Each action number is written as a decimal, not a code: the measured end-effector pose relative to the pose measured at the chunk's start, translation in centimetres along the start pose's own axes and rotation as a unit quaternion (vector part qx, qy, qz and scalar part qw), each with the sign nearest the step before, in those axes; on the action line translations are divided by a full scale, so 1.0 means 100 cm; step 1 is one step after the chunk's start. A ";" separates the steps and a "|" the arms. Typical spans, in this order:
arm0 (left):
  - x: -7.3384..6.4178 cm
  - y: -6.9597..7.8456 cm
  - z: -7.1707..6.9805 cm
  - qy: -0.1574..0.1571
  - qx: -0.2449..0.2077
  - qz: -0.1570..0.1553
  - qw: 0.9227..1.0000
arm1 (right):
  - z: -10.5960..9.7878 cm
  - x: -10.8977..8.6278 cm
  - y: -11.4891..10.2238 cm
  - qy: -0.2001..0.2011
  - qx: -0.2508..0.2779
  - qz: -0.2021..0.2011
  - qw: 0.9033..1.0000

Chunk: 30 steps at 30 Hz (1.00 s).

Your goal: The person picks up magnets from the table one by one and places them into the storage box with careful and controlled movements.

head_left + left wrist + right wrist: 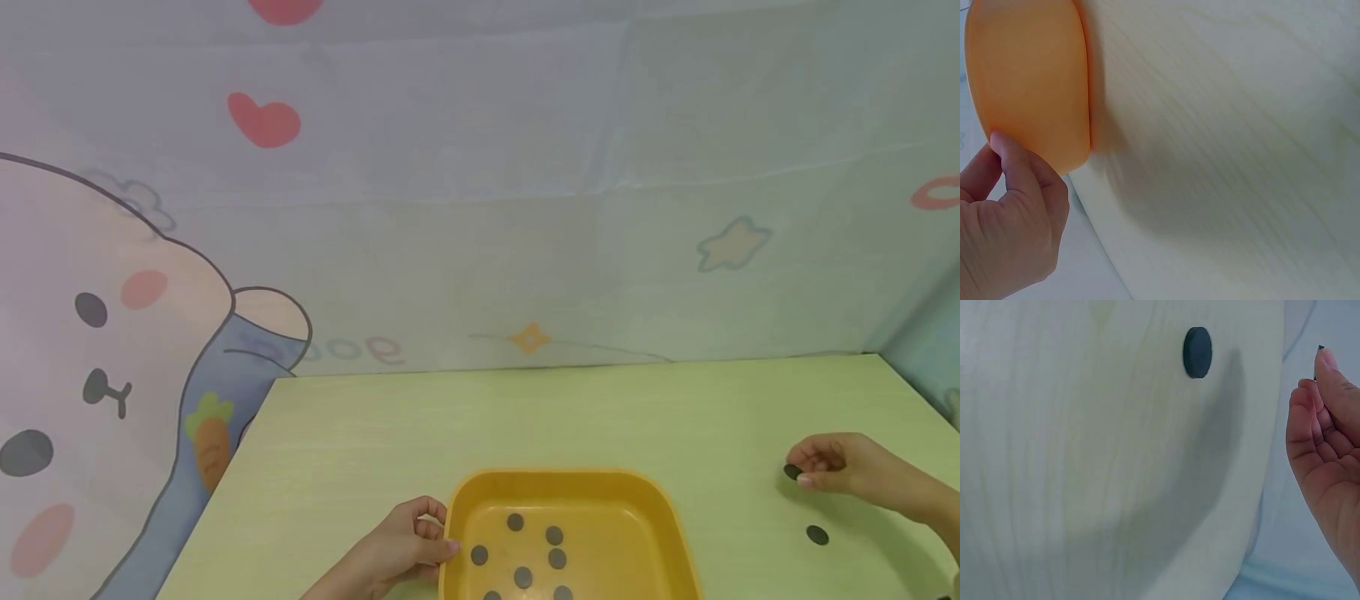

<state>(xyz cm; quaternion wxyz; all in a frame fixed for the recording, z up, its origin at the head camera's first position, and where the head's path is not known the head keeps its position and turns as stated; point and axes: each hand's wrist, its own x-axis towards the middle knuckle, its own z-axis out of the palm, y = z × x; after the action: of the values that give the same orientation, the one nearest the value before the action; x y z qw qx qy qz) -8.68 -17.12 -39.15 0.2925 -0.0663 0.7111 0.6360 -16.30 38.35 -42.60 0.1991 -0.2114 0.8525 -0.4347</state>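
Note:
My left hand (401, 546) pinches the left rim of a yellow tray (555, 481), thumb over the edge; in the left wrist view the tray's outer wall (1029, 75) looks orange. Several dark grey round discs (522, 577) lie spread over the tray's floor, mostly toward its left half. Off to the right, my right hand (851, 471) holds a black disc (792, 472) between thumb and fingertips, raised over the table. Another black disc (1198, 352) lies flat on the table below that hand. Only a sliver of the held disc shows in the right wrist view.
The pale wood-grain table (360, 433) runs back to a printed cloth (480, 275) with hearts, a star and a cartoon bear. At the right, the table's edge (918, 396) meets a bluish cloth. The tray's near part falls outside the head view.

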 end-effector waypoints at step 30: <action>-0.002 0.003 0.002 0.000 -0.003 -0.006 1.000 | -0.008 0.019 -0.062 -0.026 -0.004 -0.062 0.998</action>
<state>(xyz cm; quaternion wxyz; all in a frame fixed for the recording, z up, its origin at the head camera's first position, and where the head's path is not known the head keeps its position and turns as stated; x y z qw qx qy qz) -8.56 -16.98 -38.81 0.2961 -0.0717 0.7088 0.6363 -17.15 34.52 -37.36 0.1927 -0.2761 0.8338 -0.4374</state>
